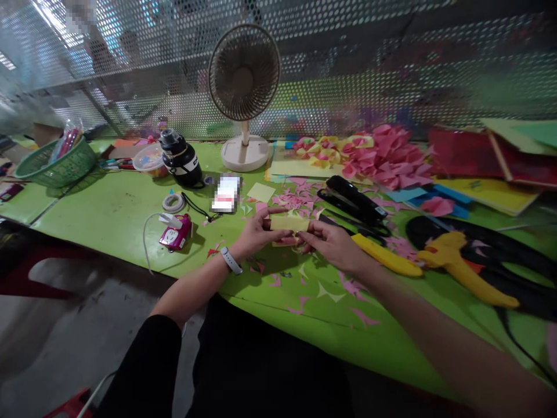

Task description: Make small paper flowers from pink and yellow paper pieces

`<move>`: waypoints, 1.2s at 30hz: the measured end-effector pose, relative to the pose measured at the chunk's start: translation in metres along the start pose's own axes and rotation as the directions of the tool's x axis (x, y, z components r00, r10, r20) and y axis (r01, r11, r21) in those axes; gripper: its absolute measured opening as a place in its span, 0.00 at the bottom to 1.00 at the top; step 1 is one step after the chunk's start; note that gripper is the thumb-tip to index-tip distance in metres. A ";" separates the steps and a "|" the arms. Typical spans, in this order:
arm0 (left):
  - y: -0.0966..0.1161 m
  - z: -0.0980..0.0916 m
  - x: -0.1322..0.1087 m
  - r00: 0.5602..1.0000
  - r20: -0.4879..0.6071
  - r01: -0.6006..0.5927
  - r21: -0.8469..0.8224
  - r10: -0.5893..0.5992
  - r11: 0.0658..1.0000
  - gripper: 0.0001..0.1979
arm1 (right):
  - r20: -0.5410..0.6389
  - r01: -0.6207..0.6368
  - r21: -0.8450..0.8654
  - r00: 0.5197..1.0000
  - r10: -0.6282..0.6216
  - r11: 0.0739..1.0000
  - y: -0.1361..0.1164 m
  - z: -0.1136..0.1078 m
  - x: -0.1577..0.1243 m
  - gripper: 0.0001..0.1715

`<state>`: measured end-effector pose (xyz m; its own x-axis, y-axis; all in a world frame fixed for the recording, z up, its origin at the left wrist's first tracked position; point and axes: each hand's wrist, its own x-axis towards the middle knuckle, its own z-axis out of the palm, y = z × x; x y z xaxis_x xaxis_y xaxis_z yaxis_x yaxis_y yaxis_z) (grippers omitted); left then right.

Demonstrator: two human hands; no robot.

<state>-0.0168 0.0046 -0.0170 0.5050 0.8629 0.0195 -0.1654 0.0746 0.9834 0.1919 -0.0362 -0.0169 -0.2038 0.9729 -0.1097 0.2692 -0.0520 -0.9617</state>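
Note:
Both my hands hold a small folded piece of yellow paper (289, 224) just above the green table (113, 209). My left hand (256, 235) pinches its left end, fingers closed. My right hand (333, 244) pinches its right end, fingers curled closed. A white band sits on my left wrist. Pink and yellow paper scraps (300, 200) lie scattered around and under the hands.
Black stapler (352, 200) and yellow-handled scissors (383, 255) lie right of my hands, a yellow glue gun (461, 264) further right. Pink and yellow paper flowers (374, 154), a fan (244, 93), a black bottle (180, 159), a phone (225, 193), a pink device (175, 235), a green basket (56, 162).

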 end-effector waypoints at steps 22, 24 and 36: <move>-0.006 -0.006 0.006 0.993 -0.098 -0.056 0.088 0.065 0.994 0.28 | -0.059 -0.047 0.035 0.997 0.049 0.998 -0.018 -0.013 0.001 0.31; -0.009 -0.004 0.005 0.998 -0.056 -0.035 0.045 0.038 0.998 0.28 | -0.030 -0.030 0.040 0.999 0.031 0.999 -0.017 -0.009 0.001 0.30; 0.002 -0.007 0.004 0.998 -0.008 0.055 0.073 -0.054 0.996 0.33 | -0.083 0.028 -0.062 0.996 -0.033 0.998 -0.010 -0.008 0.000 0.31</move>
<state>-0.0214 0.0118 -0.0160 0.5065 0.8615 -0.0356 -0.0751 0.0851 0.9935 0.1961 -0.0335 -0.0051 -0.1334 0.9895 -0.0563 0.3211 -0.0105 -0.9470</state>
